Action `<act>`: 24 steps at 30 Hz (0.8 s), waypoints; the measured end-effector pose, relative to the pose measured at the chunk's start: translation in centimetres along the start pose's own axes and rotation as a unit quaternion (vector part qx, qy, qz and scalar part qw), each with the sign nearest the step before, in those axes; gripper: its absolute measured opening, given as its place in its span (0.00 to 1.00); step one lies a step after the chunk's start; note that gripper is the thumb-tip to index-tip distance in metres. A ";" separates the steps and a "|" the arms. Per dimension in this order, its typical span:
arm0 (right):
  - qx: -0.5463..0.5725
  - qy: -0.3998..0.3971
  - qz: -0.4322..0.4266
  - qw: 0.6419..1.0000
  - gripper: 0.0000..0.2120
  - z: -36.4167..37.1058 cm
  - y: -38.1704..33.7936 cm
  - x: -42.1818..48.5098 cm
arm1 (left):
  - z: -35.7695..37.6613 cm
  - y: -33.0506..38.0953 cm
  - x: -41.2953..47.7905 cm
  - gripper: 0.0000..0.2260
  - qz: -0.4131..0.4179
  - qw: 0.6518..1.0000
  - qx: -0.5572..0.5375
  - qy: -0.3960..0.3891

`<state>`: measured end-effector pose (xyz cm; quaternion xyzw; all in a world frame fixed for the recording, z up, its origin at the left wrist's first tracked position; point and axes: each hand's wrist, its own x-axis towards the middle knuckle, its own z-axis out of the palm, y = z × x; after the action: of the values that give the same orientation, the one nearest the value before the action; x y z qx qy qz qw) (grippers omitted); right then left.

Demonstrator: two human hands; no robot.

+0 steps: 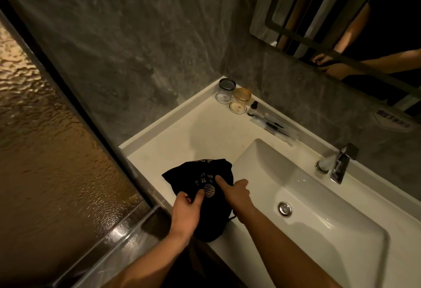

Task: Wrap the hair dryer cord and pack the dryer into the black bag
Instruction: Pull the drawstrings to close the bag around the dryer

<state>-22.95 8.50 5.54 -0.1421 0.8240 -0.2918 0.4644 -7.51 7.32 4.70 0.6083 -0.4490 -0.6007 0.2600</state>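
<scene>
The black bag [196,171], printed with gold lettering and a round gold emblem, lies bulging on the white counter [205,132] at its front left corner, partly over the front edge. My left hand [186,210] pinches the bag's fabric near the emblem. My right hand [234,193] rests on top of the bag with the index finger stretched out and pressing on it. No hair dryer or cord shows; whatever fills the bag is hidden.
A white basin [303,187] with a chrome drain and a chrome tap [339,164] lies right of the bag. Two lidded jars [232,97], a small bottle and wrapped toiletries stand at the counter's back. A textured glass door is on the left, a mirror at upper right.
</scene>
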 end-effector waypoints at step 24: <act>0.130 0.086 -0.134 0.979 0.15 5.0 3.9 -1.9 | -0.9 -0.7 6.3 0.19 0.040 0.980 0.192 -0.031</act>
<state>-17.59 10.77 2.45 -0.1639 0.7896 -0.4671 0.3626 -7.27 2.01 1.09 0.6098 -0.5875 -0.5109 0.1481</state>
